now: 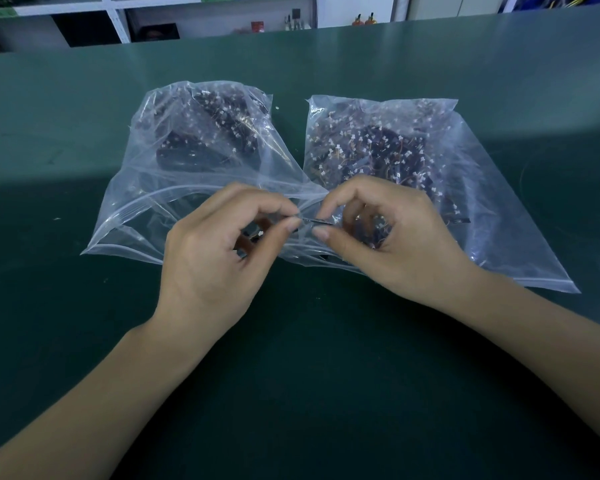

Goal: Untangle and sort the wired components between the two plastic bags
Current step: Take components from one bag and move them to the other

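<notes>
Both hands' fingers [293,223] pinch one wired component [317,221] btwn the bags [136,209].

Surface [326,358]: dark green, matt, smooth covering, with faint scuffs and a few pale specks. Left bag [146,209]: clear thin plastic, glossy, creased, with a press-seal strip along its open edge. Right bag [499,209]: same clear glossy plastic film, wrinkled, catching highlights. Contents of both bags: small dark parts [378,140] with white plastic-looking plugs and thin orange-insulated wires; finish indistinct through the film. Thin dark strip [314,221] between the fingers [293,223] of the two hands: smooth, slight sheen; material cannot be told.
</notes>
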